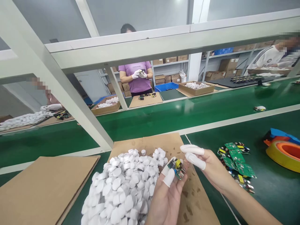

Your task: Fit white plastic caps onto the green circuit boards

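My left hand (170,190), with white covers on its thumb and a finger, holds a small green circuit board (178,168) that carries a yellow part and other components. Close by on the right is my right hand (208,162), palm turned toward the board, two fingers in white covers and spread a little. Nothing shows between its visible fingers; its thumb is hidden. Left of the hands, a big heap of white rounded pieces (124,184) lies on a brown cardboard sheet (199,197).
Several circuit boards (237,159) lie at the right beside a yellow tape roll (286,156). Stacked cardboard (47,187) is at the left. A white frame beam (77,106) crosses before the green conveyor (164,115). A person in purple (138,78) stands across.
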